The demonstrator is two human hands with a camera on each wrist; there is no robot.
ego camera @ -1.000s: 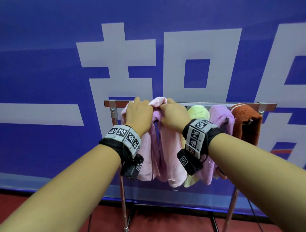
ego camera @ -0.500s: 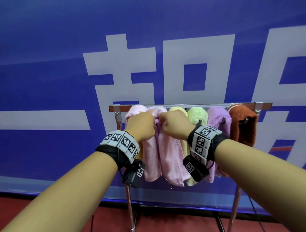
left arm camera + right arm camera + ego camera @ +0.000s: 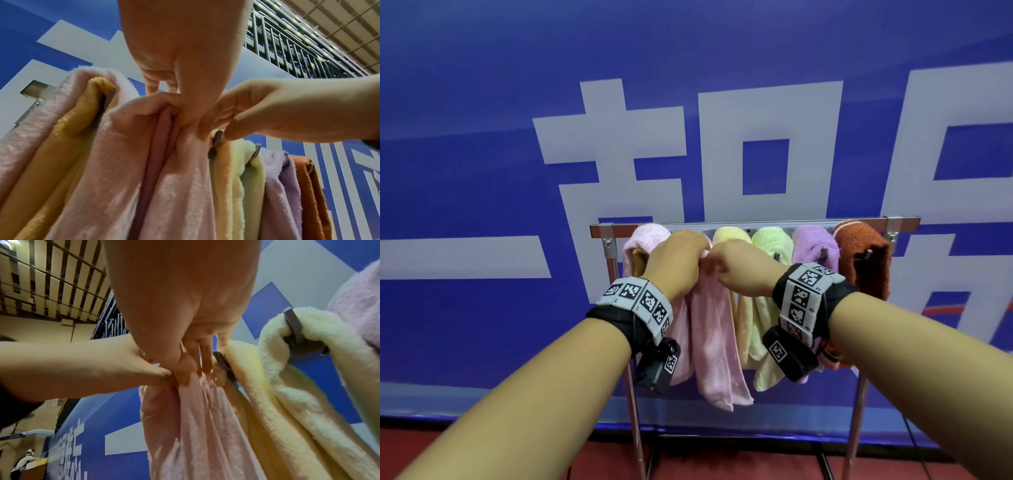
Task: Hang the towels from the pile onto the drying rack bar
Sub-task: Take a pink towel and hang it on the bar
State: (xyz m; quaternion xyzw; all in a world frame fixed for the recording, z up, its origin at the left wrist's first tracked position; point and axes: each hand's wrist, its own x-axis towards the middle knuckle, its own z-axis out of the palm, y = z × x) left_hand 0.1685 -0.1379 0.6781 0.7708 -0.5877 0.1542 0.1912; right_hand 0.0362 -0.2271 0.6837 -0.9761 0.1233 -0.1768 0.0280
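A metal drying rack bar point(image 3: 756, 224) carries several towels on grey pegs: pale pink point(image 3: 650, 236), yellow point(image 3: 729, 236), light green point(image 3: 770, 241), purple point(image 3: 813, 243) and rust brown point(image 3: 863, 257). Between the pale pink and yellow ones hangs a long pink towel point(image 3: 714, 342). My left hand point(image 3: 700, 253) and right hand point(image 3: 714, 262) meet at its top, just in front of the bar. Both pinch the bunched top fold of this pink towel point(image 3: 164, 138), thumb against fingers. My hands hide whether the fold sits on a peg. The pink cloth point(image 3: 195, 426) falls straight down from my right hand point(image 3: 191, 371).
A blue banner wall point(image 3: 482, 171) with large white characters stands close behind the rack. The rack's thin metal legs point(image 3: 635, 411) go down to a red floor point(image 3: 722, 459). A grey peg point(image 3: 224, 363) juts out beside my right fingers. A person stands far off at lower left point(image 3: 24, 460).
Both hands came down from the top of the bar to just in front of it, drawing closer together with the pink towel's top fold pinched between them.
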